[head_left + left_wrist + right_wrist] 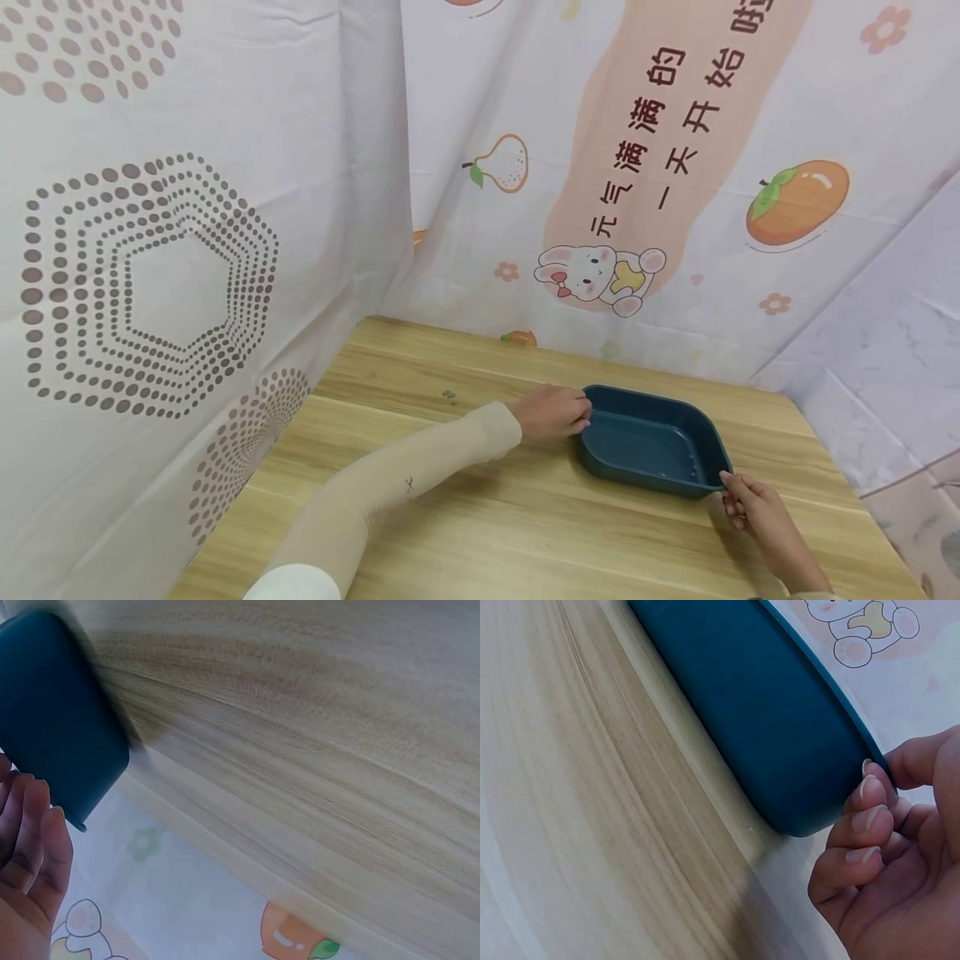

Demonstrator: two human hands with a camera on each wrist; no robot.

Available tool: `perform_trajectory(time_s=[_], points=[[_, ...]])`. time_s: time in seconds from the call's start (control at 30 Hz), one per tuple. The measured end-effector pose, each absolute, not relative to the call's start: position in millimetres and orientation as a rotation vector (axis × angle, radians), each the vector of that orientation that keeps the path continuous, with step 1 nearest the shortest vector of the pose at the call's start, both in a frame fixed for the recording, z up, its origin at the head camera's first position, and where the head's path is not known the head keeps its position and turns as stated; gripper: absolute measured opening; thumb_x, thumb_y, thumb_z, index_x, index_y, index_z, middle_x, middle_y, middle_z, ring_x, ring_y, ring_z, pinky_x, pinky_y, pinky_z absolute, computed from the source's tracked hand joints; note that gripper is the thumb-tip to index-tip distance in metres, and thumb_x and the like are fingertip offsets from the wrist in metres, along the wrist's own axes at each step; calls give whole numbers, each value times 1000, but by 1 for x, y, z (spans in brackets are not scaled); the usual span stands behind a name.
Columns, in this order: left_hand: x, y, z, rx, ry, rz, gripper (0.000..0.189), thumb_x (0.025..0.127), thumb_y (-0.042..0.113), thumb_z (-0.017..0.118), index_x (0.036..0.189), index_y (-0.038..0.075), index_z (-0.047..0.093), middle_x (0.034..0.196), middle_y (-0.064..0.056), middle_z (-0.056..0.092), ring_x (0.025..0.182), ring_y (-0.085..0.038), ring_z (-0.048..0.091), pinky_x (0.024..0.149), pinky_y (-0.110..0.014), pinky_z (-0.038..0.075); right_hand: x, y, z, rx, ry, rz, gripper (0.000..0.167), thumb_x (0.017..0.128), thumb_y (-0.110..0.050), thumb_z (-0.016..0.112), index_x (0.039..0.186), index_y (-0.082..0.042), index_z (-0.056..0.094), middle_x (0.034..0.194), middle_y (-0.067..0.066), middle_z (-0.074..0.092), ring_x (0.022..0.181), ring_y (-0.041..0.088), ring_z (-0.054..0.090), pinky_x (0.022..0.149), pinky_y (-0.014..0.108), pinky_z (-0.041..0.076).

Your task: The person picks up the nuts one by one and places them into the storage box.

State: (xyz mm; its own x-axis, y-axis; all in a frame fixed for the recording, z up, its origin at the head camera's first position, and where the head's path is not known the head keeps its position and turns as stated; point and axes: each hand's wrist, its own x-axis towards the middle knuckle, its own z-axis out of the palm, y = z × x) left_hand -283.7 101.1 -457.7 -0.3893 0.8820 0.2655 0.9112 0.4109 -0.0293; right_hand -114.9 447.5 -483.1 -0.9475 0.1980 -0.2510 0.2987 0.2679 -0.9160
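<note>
A dark teal plastic tray [637,446] with rounded corners and raised walls sits on the right half of the table. My left hand [551,412] grips its left end at the rim. At the near right corner, my right hand [761,508] pinches the rim between thumb and fingers; the right wrist view shows the thumb over the tray's edge [840,712] and fingertips against the outer wall. Within the tray, a few tiny pieces [692,472] lie near the right end. In the left wrist view, curled fingers [56,844] are beside the tray's outer wall [60,705].
Several small grey bits [449,396] lie on the wooden table [480,517], left of the tray and beyond my left forearm. A printed curtain [465,275] hangs along the table's far edge, and a dotted white curtain [315,208] hangs along the left side.
</note>
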Motion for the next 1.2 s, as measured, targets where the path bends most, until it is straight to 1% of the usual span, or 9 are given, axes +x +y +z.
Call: perform_trajectory(time_s=[0.13, 0.3, 0.47, 0.53, 0.7, 0.87, 1.03, 1.2], points=[[-285, 98, -460, -1558, -2439, -214, 15, 105, 31, 62, 101, 20, 72, 95, 9, 65, 82, 0, 59, 71, -12, 47, -115, 448, -485, 487, 2418, -1788, 41, 112, -35, 44, 88, -4, 59, 76, 0, 51, 62, 9, 45, 56, 24, 43], [-289, 90, -463, -1550, -2419, -250, 13, 104, 28, 64, 100, 19, 72, 95, 9, 65, 82, 0, 59, 72, -12, 47, -115, 448, -486, 502, 2428, -1773, 42, 112, -35, 43, 89, -4, 59, 76, 0, 51, 62, 9, 45, 56, 24, 43], [-297, 79, -469, -1549, -2408, -244, 10, 103, 24, 64, 96, 18, 69, 91, 9, 60, 79, -1, 54, 69, -13, 44, -115, 448, -486, 493, 2436, -1777, 42, 112, -36, 44, 88, -4, 58, 77, 0, 51, 63, 9, 45, 56, 24, 44], [-300, 74, -472, -1539, -2402, -228, 11, 102, 23, 64, 95, 18, 70, 89, 8, 60, 77, -2, 53, 67, -14, 43, -114, 449, -486, 488, 2433, -1776, 42, 112, -37, 44, 87, -5, 58, 77, 0, 51, 63, 9, 45, 57, 24, 44], [-305, 59, -475, -1499, -2417, -192, 11, 101, 23, 65, 96, 16, 73, 91, 7, 65, 78, -2, 56, 67, -15, 46, -114, 448, -485, 499, 2431, -1779, 43, 112, -36, 44, 84, -6, 57, 78, 0, 51, 64, 9, 46, 57, 24, 44], [-309, 40, -478, -1485, -2457, -164, 10, 101, 21, 65, 99, 14, 72, 95, 5, 68, 83, -4, 61, 71, -16, 49, -114, 447, -485, 494, 2427, -1779, 42, 112, -36, 44, 82, -8, 55, 79, -1, 51, 64, 8, 46, 57, 23, 45], [-311, 17, -481, -1473, -2517, -185, 11, 102, 18, 66, 100, 11, 73, 100, 1, 71, 88, -7, 65, 75, -17, 51, -114, 446, -485, 499, 2428, -1773, 43, 112, -36, 44, 83, -6, 56, 79, 0, 52, 64, 8, 46, 57, 23, 45], [-312, -5, -479, -1437, -2561, -186, 11, 102, 16, 66, 99, 10, 75, 99, 1, 71, 85, -6, 65, 73, -16, 51, -115, 447, -485, 493, 2438, -1781, 43, 112, -36, 44, 84, -5, 57, 78, 0, 52, 64, 8, 46, 56, 23, 45]])
